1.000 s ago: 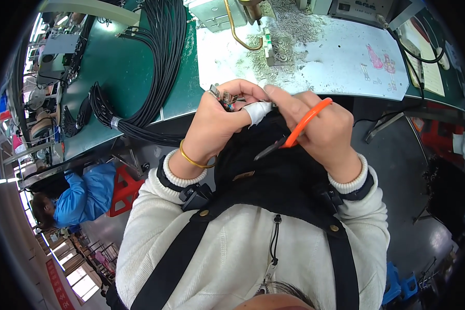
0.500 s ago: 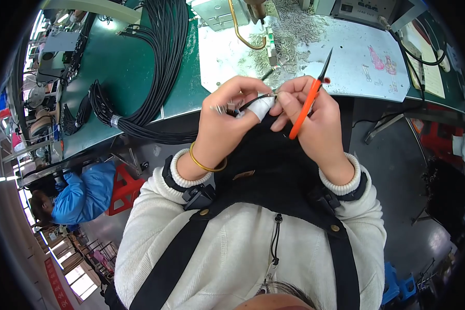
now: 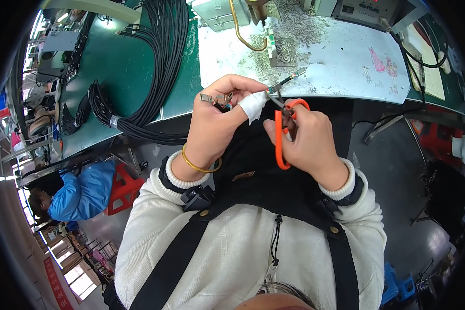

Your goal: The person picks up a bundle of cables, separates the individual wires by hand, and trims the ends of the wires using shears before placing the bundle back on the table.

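Observation:
My left hand (image 3: 212, 121), its thumb wrapped in white tape (image 3: 253, 107), pinches a short black cable (image 3: 285, 81) at the fingertips. The cable's stripped end points up and to the right over the pale work sheet. Several small metal connectors (image 3: 223, 101) are tucked in the same hand, between thumb and fingers. In my right hand (image 3: 311, 135) is a pair of orange-handled scissors (image 3: 279, 137), fingers around the handles. Their blades are at the cable, close beside my left fingertips; whether they touch the wires is too small to tell.
A bench machine with a bent copper tube (image 3: 236, 26) stands beyond my hands, with many small metal parts (image 3: 299, 31) scattered around it. A big bundle of black cables (image 3: 163, 62) lies on the green bench at left. Far left, a person in a blue jacket (image 3: 82, 191) sits.
The scissors have swung round in my right hand, from pointing up and away to having their blades at the cable. The cable's stripped end now shows beyond my left fingertips.

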The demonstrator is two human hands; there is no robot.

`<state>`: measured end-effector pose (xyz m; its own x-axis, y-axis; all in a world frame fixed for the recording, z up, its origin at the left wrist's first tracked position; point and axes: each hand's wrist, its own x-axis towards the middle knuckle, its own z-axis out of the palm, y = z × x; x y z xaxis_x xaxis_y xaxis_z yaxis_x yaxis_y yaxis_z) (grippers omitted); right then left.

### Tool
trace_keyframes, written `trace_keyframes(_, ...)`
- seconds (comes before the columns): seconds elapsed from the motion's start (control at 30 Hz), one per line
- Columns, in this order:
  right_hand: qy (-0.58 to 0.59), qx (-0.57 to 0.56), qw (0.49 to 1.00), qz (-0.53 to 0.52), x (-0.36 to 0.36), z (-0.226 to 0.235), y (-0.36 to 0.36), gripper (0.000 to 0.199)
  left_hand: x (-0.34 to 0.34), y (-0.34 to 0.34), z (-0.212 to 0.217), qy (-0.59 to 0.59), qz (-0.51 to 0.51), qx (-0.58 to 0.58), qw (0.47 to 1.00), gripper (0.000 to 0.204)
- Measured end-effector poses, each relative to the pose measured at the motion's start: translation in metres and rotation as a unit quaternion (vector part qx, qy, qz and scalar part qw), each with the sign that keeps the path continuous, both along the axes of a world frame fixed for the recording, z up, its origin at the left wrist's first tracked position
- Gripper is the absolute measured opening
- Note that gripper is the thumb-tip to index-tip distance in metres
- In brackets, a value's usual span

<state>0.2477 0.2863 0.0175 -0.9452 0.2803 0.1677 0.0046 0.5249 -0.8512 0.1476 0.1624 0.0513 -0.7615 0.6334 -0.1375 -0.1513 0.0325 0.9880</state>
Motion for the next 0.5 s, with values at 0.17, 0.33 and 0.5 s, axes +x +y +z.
trace_keyframes(0.17,-0.041,-0.006,0.999,-0.016,-0.001,-0.004,-0.006,0.022,-0.002,0.002,0.004,0.017,-0.016,-0.022,0.999,0.013)
trace_keyframes(0.33,-0.09,-0.159,0.983,0.022,-0.002,-0.018,-0.007,0.017,-0.018,0.003,-0.003,-0.017,-0.061,-0.079,0.995,0.014)
trace_keyframes(0.5,0.027,-0.015,0.999,0.036,-0.002,-0.028,-0.017,0.013,-0.034,0.004,-0.006,-0.112,-0.07,-0.038,0.991,0.017)
